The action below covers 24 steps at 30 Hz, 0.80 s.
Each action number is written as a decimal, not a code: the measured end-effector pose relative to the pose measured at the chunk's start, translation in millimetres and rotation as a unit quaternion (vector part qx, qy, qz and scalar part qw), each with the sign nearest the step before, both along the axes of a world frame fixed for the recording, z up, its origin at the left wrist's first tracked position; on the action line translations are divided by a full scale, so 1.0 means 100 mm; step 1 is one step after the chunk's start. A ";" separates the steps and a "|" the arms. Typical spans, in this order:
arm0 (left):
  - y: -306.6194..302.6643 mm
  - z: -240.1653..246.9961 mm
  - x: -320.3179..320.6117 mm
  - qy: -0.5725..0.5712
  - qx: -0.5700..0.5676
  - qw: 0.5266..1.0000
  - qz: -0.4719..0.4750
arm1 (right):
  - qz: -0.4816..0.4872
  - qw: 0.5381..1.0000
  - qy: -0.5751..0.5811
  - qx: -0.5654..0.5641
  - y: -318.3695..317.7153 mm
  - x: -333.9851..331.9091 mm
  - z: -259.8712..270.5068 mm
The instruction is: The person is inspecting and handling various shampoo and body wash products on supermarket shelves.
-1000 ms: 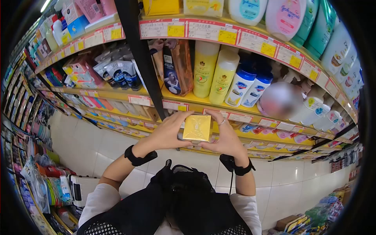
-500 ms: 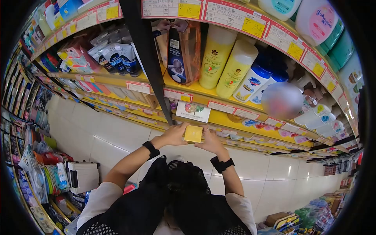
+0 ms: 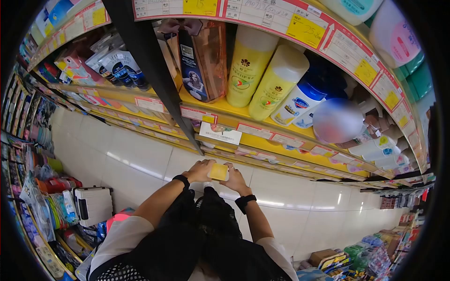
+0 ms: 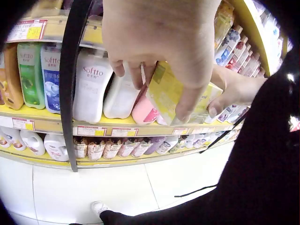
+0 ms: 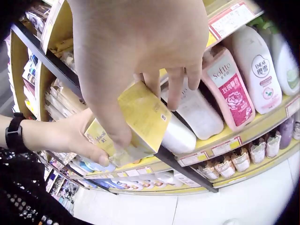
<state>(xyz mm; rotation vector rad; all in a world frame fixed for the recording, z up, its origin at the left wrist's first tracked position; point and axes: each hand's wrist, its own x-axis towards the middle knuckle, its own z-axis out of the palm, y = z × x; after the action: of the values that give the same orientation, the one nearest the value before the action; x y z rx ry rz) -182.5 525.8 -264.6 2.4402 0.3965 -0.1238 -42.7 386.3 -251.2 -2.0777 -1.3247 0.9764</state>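
Note:
A small yellow box is held between both hands, low in front of the body and over the floor. My left hand grips it from the left side, with the thumb along a printed face of the yellow box in the left wrist view. On the other side my right hand holds it too. The right wrist view shows that thumb pressed to the near face of the box and fingers reaching over its far side. The box is tilted in both wrist views.
Store shelves stand ahead, with yellow bottles, a boxed bottle and price labels. A dark upright post divides them. A white case stands at left; piled goods lie at lower right. Tiled floor runs between.
Both hands have moved lower, away from the shelf front and slightly left, still holding the yellow box. A white card on a lower shelf, hidden at first, has come into view.

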 end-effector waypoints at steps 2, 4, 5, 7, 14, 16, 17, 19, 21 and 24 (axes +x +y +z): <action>-0.03 -0.06 -0.02 0.009 -0.002 1.000 0.001 | -0.002 0.999 0.020 -0.026 -0.02 -0.02 -0.06; -0.07 -0.12 -0.02 0.016 -0.003 1.000 0.003 | -0.011 0.998 0.061 -0.026 -0.07 -0.03 -0.23; -0.09 -0.15 -0.02 0.037 -0.007 0.999 0.000 | -0.007 0.998 0.060 -0.030 -0.10 -0.05 -0.33; -0.14 -0.19 -0.04 0.058 -0.012 0.998 0.002 | -0.016 0.997 0.081 -0.012 -0.16 -0.09 -0.53; -0.19 -0.16 -0.16 0.071 -0.021 0.997 -0.011 | 0.014 0.995 0.102 -0.013 -0.23 -0.18 -0.63; -0.14 -0.09 -0.22 0.061 -0.015 0.998 -0.013 | 0.025 0.995 0.094 -0.021 -0.15 -0.20 -0.50; -0.10 -0.04 -0.25 0.056 -0.010 0.998 -0.010 | 0.030 0.995 0.088 -0.031 -0.10 -0.21 -0.42; -0.04 0.04 -0.32 0.034 -0.012 0.999 0.001 | 0.046 0.995 0.087 -0.020 0.01 -0.21 -0.19; 0.04 0.16 -0.36 0.020 -0.011 1.000 0.012 | 0.061 0.995 0.080 -0.003 0.11 -0.19 0.06; 0.17 0.73 -0.32 -0.035 -0.038 0.998 0.027 | 0.105 0.990 0.072 0.055 0.27 -0.08 0.52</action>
<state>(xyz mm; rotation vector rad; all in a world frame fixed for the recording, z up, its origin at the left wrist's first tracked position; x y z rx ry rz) -214.4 542.7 -192.0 2.3498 0.4188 -0.0287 -51.0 412.8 -199.4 -1.7782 -1.5079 1.0916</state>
